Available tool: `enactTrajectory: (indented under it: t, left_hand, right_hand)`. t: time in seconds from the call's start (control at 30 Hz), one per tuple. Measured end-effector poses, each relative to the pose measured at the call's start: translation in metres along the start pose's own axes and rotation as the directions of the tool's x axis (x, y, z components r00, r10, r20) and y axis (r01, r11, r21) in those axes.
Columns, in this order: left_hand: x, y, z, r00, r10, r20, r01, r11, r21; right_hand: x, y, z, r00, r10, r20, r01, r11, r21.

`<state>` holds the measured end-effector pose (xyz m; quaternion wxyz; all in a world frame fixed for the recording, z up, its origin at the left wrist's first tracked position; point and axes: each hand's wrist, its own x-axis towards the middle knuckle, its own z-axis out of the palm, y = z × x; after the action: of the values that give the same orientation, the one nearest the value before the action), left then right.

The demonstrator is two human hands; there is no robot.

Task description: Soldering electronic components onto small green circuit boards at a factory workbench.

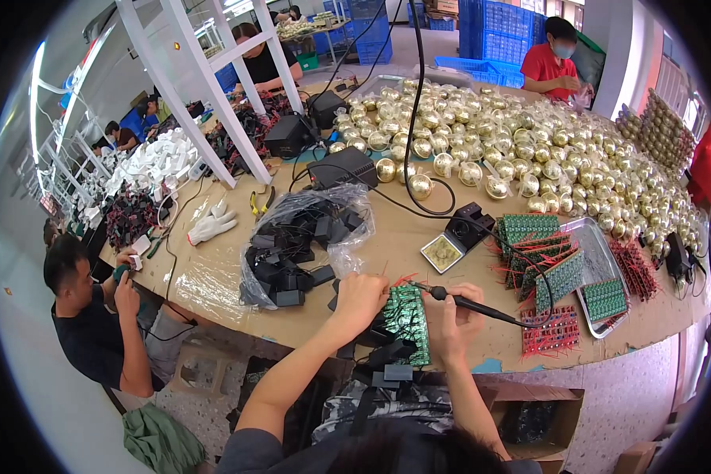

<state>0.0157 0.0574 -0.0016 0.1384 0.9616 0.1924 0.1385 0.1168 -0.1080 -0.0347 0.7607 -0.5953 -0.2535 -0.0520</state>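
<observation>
- I see the green circuit board between the two hands, and I place everything else from it.
- The left hand is at the board's upper-left corner, fingers bent together; I cannot tell whether they pinch a wire.
- The right hand is just right of the board, pinching the black handle of a soldering iron, whose tip points at the board's upper edge, near some red wires.
- Beyond the board and a little right, I make out an iron stand with a sponge tray.
- Left of the board is a clear plastic bag of black boxes.
- Right of the board, well apart, are stacked circuit boards.
- Far beyond it, gold balls spread out.
</observation>
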Motion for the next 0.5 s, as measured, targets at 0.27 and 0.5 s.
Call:
enactTrajectory:
  t: [0.27, 0.5]
  left_hand:
    - [0.0010, 0.0002, -0.0001, 1.000, 0.006, 0.013, -0.006, 1.000, 0.012]
    - [0.0020, 0.0001, 0.0035, 1.000, 0.021, 0.004, -0.021, 0.998, 0.064]
  right_hand:
    - [-0.0080, 0.0019, 0.0001, 0.976, 0.181, 0.123, -0.185, 0.982, 0.027]
    - [-0.0046, 0.0020, 0.0019, 0.981, 0.045, 0.187, -0.048, 0.999, 0.010]
